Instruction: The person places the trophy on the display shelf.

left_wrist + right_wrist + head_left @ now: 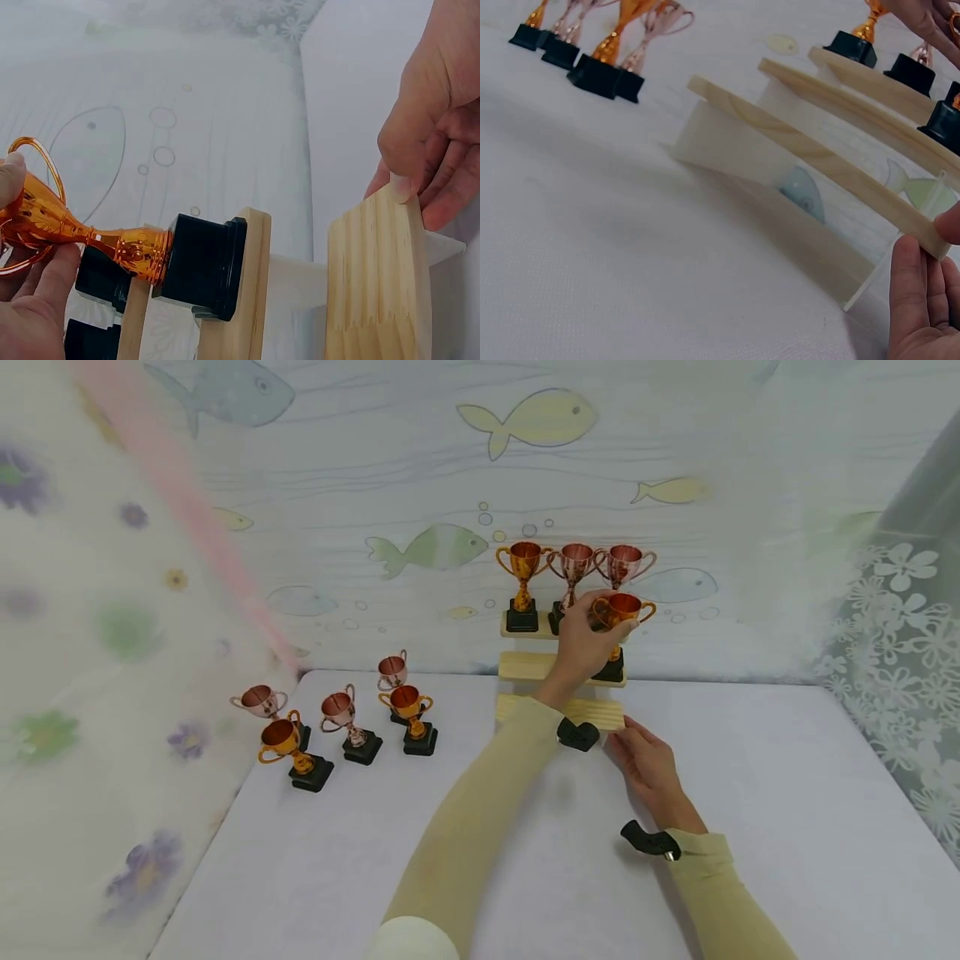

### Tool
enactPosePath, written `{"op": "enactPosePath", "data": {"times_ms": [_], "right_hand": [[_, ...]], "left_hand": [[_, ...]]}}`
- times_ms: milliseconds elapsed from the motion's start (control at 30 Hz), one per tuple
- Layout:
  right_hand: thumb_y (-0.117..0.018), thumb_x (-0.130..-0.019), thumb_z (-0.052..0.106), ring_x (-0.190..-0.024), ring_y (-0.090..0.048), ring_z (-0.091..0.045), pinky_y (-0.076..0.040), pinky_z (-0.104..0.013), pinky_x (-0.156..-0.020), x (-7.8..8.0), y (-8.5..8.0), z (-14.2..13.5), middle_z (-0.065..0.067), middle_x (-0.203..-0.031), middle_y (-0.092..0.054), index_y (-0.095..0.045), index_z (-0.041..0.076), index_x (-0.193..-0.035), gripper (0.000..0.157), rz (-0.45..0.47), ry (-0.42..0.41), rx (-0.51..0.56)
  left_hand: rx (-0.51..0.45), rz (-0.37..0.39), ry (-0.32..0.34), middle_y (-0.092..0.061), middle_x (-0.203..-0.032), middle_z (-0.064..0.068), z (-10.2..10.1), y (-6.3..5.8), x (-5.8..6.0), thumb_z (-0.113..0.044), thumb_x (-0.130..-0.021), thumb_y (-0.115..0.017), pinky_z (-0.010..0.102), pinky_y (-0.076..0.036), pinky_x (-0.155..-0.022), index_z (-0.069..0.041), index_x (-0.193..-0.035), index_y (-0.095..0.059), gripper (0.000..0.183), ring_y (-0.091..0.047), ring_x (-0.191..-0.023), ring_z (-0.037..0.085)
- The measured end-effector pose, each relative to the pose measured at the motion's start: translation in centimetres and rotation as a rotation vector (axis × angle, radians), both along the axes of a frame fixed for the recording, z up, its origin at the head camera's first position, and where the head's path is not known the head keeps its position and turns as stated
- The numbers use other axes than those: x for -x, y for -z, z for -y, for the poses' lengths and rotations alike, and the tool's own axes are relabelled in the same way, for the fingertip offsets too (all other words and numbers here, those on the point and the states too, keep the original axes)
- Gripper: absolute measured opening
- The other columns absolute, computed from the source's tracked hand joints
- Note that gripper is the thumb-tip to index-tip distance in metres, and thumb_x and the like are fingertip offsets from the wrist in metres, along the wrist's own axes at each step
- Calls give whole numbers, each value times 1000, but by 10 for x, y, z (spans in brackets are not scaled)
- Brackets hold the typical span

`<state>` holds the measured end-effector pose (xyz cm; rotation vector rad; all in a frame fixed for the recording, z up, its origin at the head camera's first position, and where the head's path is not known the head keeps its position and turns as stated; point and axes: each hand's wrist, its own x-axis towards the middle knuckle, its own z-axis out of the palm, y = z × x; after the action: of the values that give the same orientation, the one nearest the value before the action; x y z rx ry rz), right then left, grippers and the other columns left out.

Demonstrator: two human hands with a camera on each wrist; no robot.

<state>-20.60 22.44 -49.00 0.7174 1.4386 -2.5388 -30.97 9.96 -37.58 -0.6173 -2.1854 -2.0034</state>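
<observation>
My left hand (586, 642) grips the cup of a gold trophy (625, 607), its fingers and thumb around the bowl. In the left wrist view that trophy's black base (201, 259) sits at the end of the middle wooden shelf (255, 281). With thumb and fingers, my right hand (651, 770) pinches the right end of the bottom shelf (547, 710) of a three-tier rack. On the top shelf (135, 319) stand a gold trophy (522, 581) and two rose-coloured trophies, a near one (576, 562) and a far-right one (624, 562), bases partly hidden.
On the white table's left side stand several trophies, among them a gold one (300, 756), another gold one (412, 718) and a rose-coloured one (348, 722). Behind the rack hangs a fish-patterned cloth (427, 610); lace fabric (911, 635) hangs at the right.
</observation>
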Motion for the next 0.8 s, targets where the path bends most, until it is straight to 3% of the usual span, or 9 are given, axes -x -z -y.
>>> {"op": "enactPosePath", "data": {"times_ms": [267,567,667,800], "right_hand": [[-48,-106,8,-106,-61,-1,-50,-14,-99,-2,-2,1,2,-130,-52,-28,4,-160,58,-6,-3,-4],[-48,-105,8,-108,-60,-1,-50,-15,-99,0,-1,0,4,-131,-52,-28,5,-160,59,-1,3,25],[-47,-105,8,-109,-59,-1,-50,-15,-99,0,-1,-1,3,-136,-50,-28,7,-160,59,13,0,25],[-46,-106,8,-111,-58,0,-49,-14,-100,-1,-2,1,3,-139,-48,-27,8,-161,59,21,-17,8]], "left_hand": [[41,10,3,-60,-124,13,4,3,-2,-14,-89,-80,27,-53,-102,-6,-147,-48,67,-63,-115,23],[79,6,-25,-48,-146,18,15,11,-16,-6,-87,-78,38,-47,-112,-3,-158,-29,86,-49,-135,32],[88,-9,-39,-44,-150,21,23,15,-24,-4,-87,-76,39,-46,-113,-1,-159,-23,90,-46,-138,36],[89,-35,-58,-45,-149,20,40,21,-39,-3,-87,-76,35,-47,-112,-3,-159,-25,88,-48,-136,33]]}}
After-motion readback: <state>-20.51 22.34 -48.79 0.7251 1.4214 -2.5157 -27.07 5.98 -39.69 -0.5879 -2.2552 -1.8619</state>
